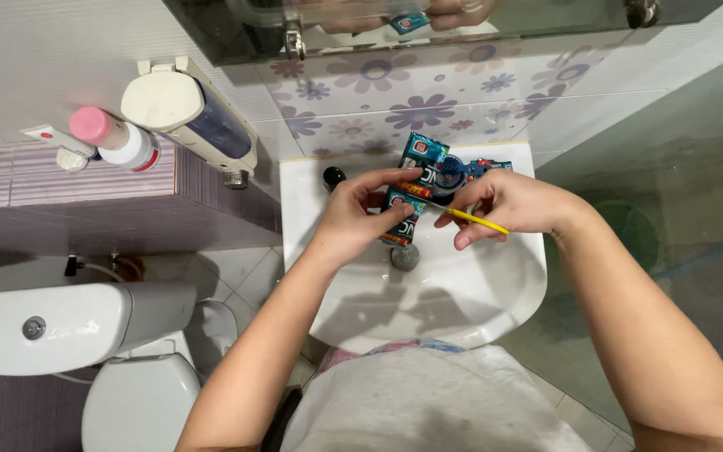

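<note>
Over the white sink (495, 293), my left hand (353, 219) grips a teal blister package (425, 172) by its lower end. My right hand (508, 203) pinches a thin yellow handle (480, 221), likely a toothbrush, at the package's right side. The handle's other end is hidden in the package. Both hands hover above the sink's drain (405, 257).
A white toilet cistern (69, 325) and bowl (140, 402) stand at the lower left. On the ledge above sit a pink-capped bottle (115, 138) and a wall dispenser (190, 113). The tap knob (334, 177) is behind my left hand. A mirror (428, 21) hangs above flowered tiles.
</note>
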